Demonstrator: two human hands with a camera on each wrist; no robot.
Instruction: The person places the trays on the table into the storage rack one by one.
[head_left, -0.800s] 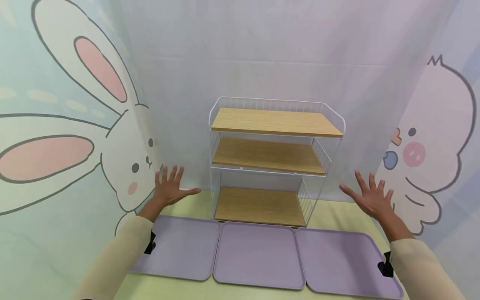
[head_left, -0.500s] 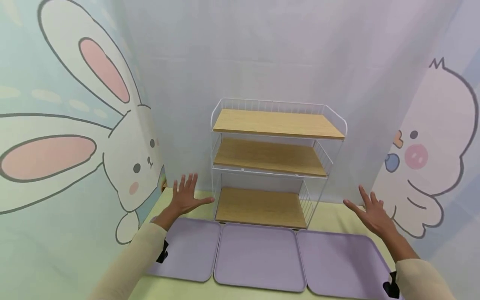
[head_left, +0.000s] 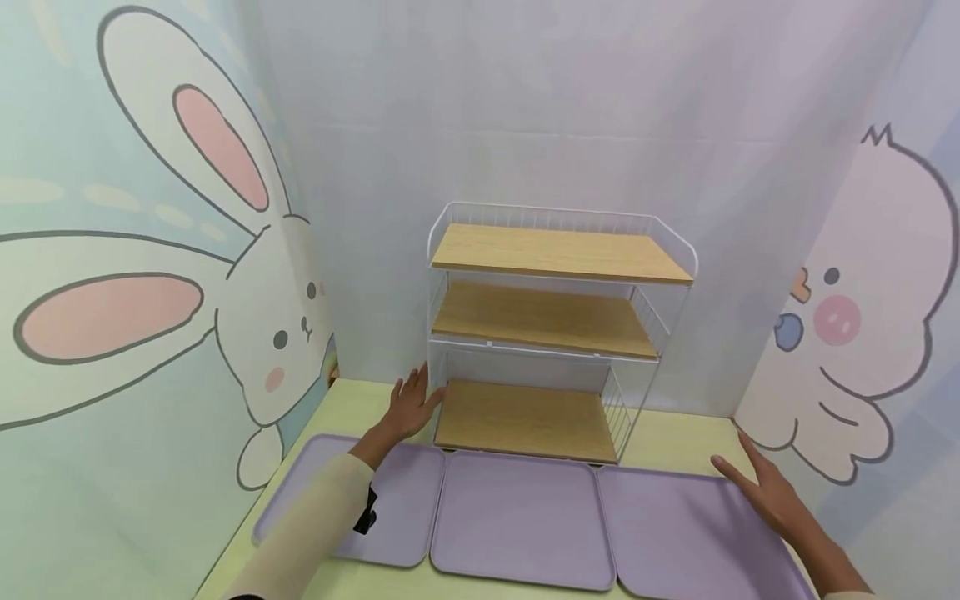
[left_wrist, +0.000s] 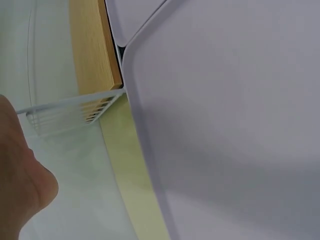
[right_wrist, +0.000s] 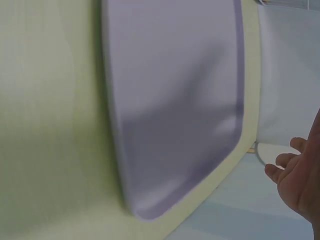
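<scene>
A white wire rack [head_left: 429,350] with three bare wooden shelves stands at the back of the pale green table [head_left: 360,400]. Three purple trays lie in a row before it: left [head_left: 397,508], middle [head_left: 517,517], right [head_left: 675,533]. My left hand [head_left: 411,406] is open with fingers straight, right beside the rack's lower left post, just above the left tray's far edge. My right hand [head_left: 761,492] is open and spread low over the right tray's far right corner. Neither hand holds anything. The left wrist view shows the left hand [left_wrist: 20,175], the rack's corner [left_wrist: 70,107] and a tray [left_wrist: 225,125].
Printed backdrops close in the table: a rabbit panel [head_left: 150,292] on the left, a chick panel [head_left: 862,333] on the right, a plain wall behind. The right wrist view shows the right tray [right_wrist: 170,100], the table top [right_wrist: 50,125] and the right hand [right_wrist: 300,180].
Both hands have come down from chest height. The left hand moved right to the rack's lower left post; the right hand sank to the right tray's far corner.
</scene>
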